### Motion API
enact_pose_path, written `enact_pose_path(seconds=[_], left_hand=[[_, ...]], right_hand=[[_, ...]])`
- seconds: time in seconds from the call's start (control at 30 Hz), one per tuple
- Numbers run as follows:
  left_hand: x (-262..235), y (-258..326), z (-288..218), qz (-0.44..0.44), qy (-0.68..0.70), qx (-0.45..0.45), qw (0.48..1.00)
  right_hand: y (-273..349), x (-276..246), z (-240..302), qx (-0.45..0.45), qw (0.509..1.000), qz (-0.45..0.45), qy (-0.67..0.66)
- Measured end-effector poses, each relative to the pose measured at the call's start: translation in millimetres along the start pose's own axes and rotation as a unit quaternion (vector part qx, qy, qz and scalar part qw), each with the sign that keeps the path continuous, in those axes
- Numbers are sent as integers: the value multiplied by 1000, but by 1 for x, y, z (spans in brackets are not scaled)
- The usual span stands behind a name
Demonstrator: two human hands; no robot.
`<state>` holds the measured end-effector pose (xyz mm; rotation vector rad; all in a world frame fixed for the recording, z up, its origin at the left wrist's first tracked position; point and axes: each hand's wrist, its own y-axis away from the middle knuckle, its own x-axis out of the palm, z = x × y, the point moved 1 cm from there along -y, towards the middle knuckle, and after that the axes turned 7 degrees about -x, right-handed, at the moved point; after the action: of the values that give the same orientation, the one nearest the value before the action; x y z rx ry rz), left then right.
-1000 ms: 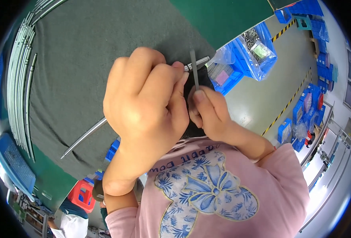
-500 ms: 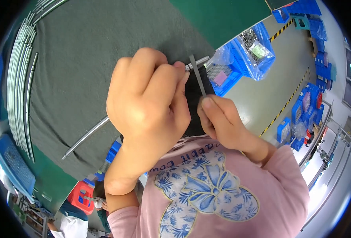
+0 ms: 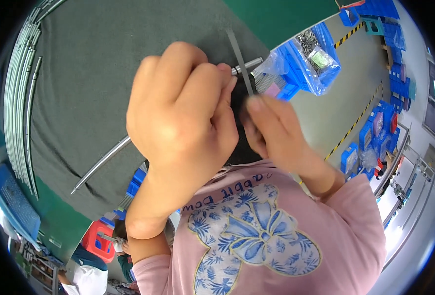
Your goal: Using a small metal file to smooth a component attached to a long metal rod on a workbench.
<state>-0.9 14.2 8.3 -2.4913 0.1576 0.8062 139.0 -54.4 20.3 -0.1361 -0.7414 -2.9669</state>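
Note:
My left hand is wrapped round a thin metal rod. The rod slants across, one end pointing down to the left over the cloth, the other sticking out past my thumb to the right. Between its fingertips my right hand pinches a narrow, flat grey file. The file lies across the rod's right end, near a grooved part, and looks to touch it. Motion smears the file's far tip and part of my right hand. My left palm hides the rod's middle.
Several metal rods lie bundled on the dark cloth at the left. A blue basket stands at the table's left edge. To the right is a blue bin of small metal parts. Another person sits at lower left, near a red stool.
My right hand has pushed the file away from me, up across the rod's end. My left hand and the rod have shifted slightly up in the view, the grip unchanged.

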Motion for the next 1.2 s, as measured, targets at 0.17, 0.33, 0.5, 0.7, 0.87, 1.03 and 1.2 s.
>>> enact_pose_path(seconds=[0.17, 0.33, 0.5, 0.7, 0.87, 1.03, 1.2], left_hand=[[-1, 0, -1, 0, -7, 2, 1000], [-2, 1, -1, 1, -10, -8, 1000], [-3, -1, -3, 18, -25, -29, 999], [-2, -1, -2, 24, -18, -13, 999], [-3, -3, -4, 30, -22, -21, 999], [-4, -3, -2, 16, -13, -1, 1000], [-6, -5, -4, 56, -46, -17, 997]], right_hand=[[-5, -6, 11, -4, 1000, 14, 9], [6, -2, 6, 42, 999, 18, -11], [5, -9, 21, 68, 997, 26, 7], [3, -14, 25, 79, 996, 42, 6], [6, -7, 6, 56, 998, 8, 14], [-11, 1, 9, -15, 1000, 2, 27], [-11, 5, -25, -89, 994, -46, 46]])
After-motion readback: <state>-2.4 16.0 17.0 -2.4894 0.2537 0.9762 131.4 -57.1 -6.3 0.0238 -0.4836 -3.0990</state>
